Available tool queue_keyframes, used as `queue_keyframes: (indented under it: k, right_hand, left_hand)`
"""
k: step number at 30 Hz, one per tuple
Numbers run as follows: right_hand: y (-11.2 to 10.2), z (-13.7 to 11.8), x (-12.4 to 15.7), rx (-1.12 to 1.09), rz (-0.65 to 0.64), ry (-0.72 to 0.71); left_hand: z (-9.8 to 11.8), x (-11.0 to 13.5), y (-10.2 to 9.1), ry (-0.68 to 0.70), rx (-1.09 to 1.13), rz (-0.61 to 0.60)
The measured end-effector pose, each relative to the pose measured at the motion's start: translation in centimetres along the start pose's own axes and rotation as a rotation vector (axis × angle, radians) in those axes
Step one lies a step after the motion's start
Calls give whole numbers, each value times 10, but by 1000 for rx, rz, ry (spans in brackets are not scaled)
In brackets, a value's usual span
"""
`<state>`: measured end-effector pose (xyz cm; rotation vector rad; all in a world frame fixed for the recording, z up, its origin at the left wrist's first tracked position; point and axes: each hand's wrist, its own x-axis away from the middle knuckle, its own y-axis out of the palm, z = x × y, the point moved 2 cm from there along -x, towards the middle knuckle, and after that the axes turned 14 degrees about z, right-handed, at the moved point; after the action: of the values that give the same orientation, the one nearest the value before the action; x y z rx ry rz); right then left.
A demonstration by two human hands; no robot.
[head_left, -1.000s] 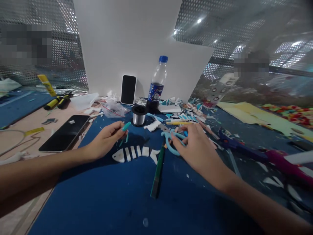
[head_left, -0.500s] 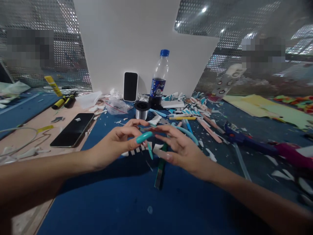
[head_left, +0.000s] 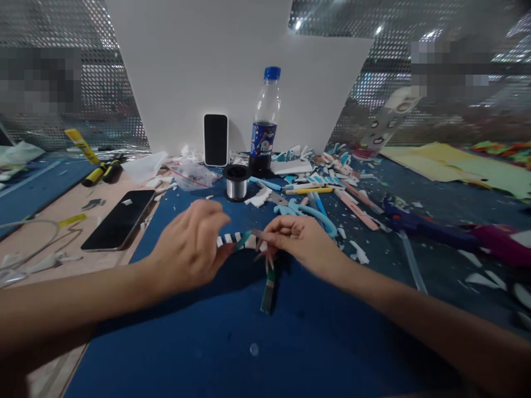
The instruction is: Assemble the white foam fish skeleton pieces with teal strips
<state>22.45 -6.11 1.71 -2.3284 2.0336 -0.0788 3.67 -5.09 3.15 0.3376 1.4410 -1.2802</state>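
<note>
Both hands meet at the surface's centre — left hand (head_left: 188, 251) and right hand (head_left: 296, 240) each in a pinching grip on a teal foam strip (head_left: 244, 239) — scissors (head_left: 305, 211) at two o'clock.

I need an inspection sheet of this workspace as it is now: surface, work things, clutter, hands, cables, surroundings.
Surface: blue mat strewn with white chips; bare tan board on the left.
Work things: small teal piece pinched between both hands, over a row of white foam pieces; green cutter lies under the right hand.
Clutter: blue-handled scissors, wire spool, cola bottle, upright phone, flat phone, foam scraps and pens behind.
Hands: left hand and right hand meet fingertip to fingertip at the teal piece.
Cables: pale wire loop at the far left.
Surroundings: white board in front of perforated metal panels.
</note>
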Motion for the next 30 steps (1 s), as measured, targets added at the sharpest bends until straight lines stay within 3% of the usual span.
queue_keyframes:
  k: [1, 2, 3, 5, 9, 11, 17, 25, 30]
  right_hand:
    - [-4, 0, -2, 67, 30, -18]
    - [-8, -1, -3, 140, 56, -45]
    - [-11, -3, -3, 219, 76, -79]
    - [-17, -5, -4, 386, 82, -150]
    - [-26, -8, -4, 788, -5, -235]
    - [-30, -9, -5, 890, -13, -266]
    - [-30, -14, -3, 897, 97, -458]
    - [-32, -4, -6, 915, 55, -352]
    - [-30, -7, -4, 868, 45, -356]
  left_hand:
    - [5, 2, -4, 188, -188, -4]
    - [8, 4, -7, 264, -408, -66]
    - [10, 6, -9, 261, -602, -143]
    - [11, 11, -10, 193, -781, -328]
    - [6, 19, -4, 72, -750, -588]
    - [2, 19, 1, 81, -704, -609]
    - [-1, 20, 3, 155, -636, -519]
    - [-8, 15, 4, -48, -634, -652]
    - [-10, 15, 6, -11, -591, -636]
